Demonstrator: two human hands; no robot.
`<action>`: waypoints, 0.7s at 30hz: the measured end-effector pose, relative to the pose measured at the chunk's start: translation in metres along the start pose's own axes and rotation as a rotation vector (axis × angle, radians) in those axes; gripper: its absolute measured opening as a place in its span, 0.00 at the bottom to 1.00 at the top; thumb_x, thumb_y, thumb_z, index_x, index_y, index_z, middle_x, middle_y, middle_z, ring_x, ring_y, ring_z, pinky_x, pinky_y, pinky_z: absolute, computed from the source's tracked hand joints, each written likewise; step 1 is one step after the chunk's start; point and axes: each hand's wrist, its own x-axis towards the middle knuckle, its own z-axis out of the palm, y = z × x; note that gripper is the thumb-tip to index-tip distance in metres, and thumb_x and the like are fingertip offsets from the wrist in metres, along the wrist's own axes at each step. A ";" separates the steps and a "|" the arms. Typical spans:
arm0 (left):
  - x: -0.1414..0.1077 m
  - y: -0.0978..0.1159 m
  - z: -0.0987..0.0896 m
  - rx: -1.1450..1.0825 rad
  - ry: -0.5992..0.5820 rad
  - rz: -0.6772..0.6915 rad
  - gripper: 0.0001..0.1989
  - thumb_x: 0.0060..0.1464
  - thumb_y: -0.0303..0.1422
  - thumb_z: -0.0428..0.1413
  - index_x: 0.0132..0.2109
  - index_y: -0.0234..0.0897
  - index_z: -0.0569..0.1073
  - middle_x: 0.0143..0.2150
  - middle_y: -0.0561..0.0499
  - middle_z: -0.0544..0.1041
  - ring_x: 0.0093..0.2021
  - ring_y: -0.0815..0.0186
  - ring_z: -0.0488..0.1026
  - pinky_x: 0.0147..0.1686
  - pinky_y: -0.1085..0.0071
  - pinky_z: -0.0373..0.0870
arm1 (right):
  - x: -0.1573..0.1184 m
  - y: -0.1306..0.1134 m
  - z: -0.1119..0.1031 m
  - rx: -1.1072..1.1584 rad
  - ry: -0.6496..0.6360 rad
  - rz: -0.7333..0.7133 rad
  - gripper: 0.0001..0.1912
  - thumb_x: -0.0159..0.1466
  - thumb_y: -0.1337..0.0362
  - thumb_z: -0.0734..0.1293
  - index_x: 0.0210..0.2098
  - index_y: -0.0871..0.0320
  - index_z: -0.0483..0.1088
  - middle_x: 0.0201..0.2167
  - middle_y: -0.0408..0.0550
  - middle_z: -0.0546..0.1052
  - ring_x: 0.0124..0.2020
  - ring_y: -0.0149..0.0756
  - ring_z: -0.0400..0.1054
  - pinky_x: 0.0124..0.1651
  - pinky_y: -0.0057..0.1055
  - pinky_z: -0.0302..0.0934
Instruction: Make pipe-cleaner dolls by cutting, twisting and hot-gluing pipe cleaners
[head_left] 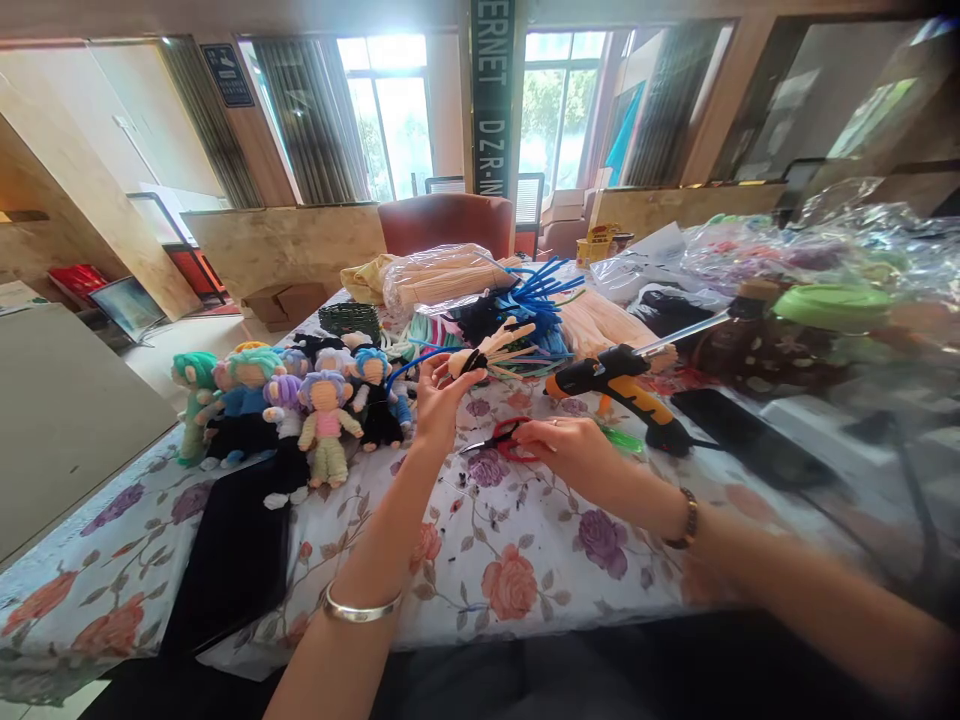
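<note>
Head view: left hand (437, 392) pinches a half-made pipe-cleaner figure (487, 352) above the floral tablecloth (517, 580); right hand (570, 450) grips red scissors (504, 440) lying beneath. Cutting cleanly likely calls for steadying the figure close to the blades.

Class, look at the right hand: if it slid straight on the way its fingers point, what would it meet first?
The right hand points left along the table, resting on the red scissors; they come first, then probably the dolls, though depth is unclear.
</note>
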 end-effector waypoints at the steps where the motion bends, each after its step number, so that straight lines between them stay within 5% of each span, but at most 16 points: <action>1: 0.000 -0.001 0.001 -0.026 -0.027 -0.009 0.28 0.29 0.31 0.66 0.42 0.41 0.66 0.39 0.54 0.72 0.34 0.72 0.72 0.30 0.78 0.64 | -0.001 -0.001 0.000 -0.010 0.020 0.029 0.06 0.63 0.65 0.64 0.36 0.55 0.74 0.30 0.46 0.79 0.30 0.34 0.72 0.34 0.27 0.62; 5: -0.002 -0.006 0.002 -0.063 -0.112 -0.006 0.28 0.29 0.31 0.67 0.40 0.40 0.66 0.38 0.55 0.72 0.35 0.72 0.72 0.37 0.75 0.67 | -0.001 -0.005 -0.003 -0.075 0.037 0.066 0.08 0.63 0.60 0.66 0.31 0.56 0.74 0.28 0.46 0.79 0.32 0.35 0.72 0.34 0.28 0.60; 11: -0.002 -0.013 0.001 0.005 -0.190 0.057 0.25 0.30 0.33 0.68 0.39 0.39 0.67 0.40 0.54 0.72 0.36 0.72 0.71 0.39 0.73 0.67 | 0.003 0.000 -0.035 -0.292 -0.231 0.291 0.18 0.65 0.54 0.62 0.47 0.58 0.71 0.38 0.56 0.79 0.40 0.47 0.73 0.34 0.32 0.60; 15: -0.002 -0.016 0.000 0.022 -0.213 0.099 0.24 0.31 0.34 0.68 0.39 0.39 0.70 0.43 0.54 0.72 0.40 0.68 0.71 0.46 0.68 0.66 | 0.003 0.015 -0.075 -0.438 -0.444 0.522 0.28 0.64 0.44 0.56 0.33 0.61 0.74 0.35 0.60 0.78 0.37 0.52 0.73 0.33 0.36 0.60; 19: -0.003 -0.016 0.001 -0.002 -0.229 0.109 0.24 0.31 0.31 0.69 0.38 0.40 0.70 0.41 0.54 0.73 0.42 0.65 0.72 0.50 0.61 0.65 | 0.002 0.039 -0.099 -0.553 -0.459 0.778 0.32 0.60 0.39 0.57 0.34 0.65 0.73 0.34 0.66 0.76 0.37 0.55 0.71 0.32 0.37 0.59; 21: -0.003 -0.016 0.002 -0.008 -0.239 0.117 0.24 0.31 0.30 0.69 0.38 0.40 0.70 0.41 0.54 0.73 0.42 0.65 0.72 0.51 0.61 0.65 | 0.001 0.056 -0.099 -0.511 -0.461 0.780 0.30 0.57 0.39 0.60 0.35 0.63 0.72 0.39 0.65 0.75 0.39 0.54 0.70 0.36 0.38 0.59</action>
